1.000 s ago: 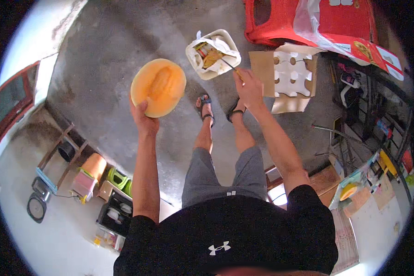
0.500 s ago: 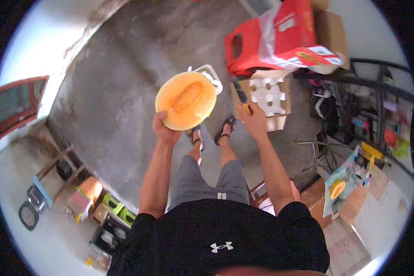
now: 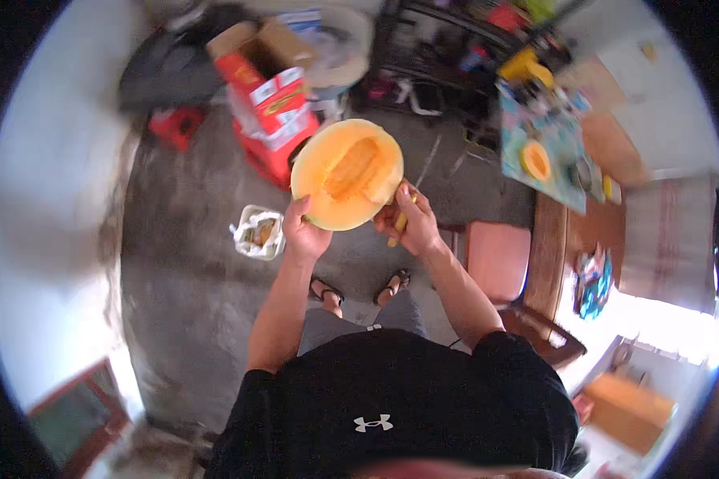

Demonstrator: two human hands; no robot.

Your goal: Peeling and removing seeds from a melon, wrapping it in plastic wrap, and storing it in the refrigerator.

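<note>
The halved melon (image 3: pixel 347 173) was held up in front of the person's chest, its orange cut face turned toward the camera and the scooped-out seed hollow running lengthwise, tilted from lower left to upper right. Its long axis followed that same slant. The left hand (image 3: pixel 305 235) sat under the melon's lower left edge, fingers curled around the rind and carrying its weight. The right hand (image 3: pixel 410 223) was at the lower right rim, touching or almost touching the rind, and its fingers were clenched around a small yellow-handled tool (image 3: pixel 399 225); the working end of that tool was hidden, so whether it was a knife or a spoon could not be told. Both hands were equally close to the fruit, one on either side of its lower end.

Below the hands lay the grey concrete floor (image 3: pixel 192 287), with the person's sandalled feet and a white tub of scraps (image 3: pixel 257 232) just left of the left forearm. A red carton (image 3: pixel 273 104) stood beyond the melon, and another cut melon half (image 3: pixel 536 160) rested on a cluttered worktop (image 3: pixel 563 239) to the right.
</note>
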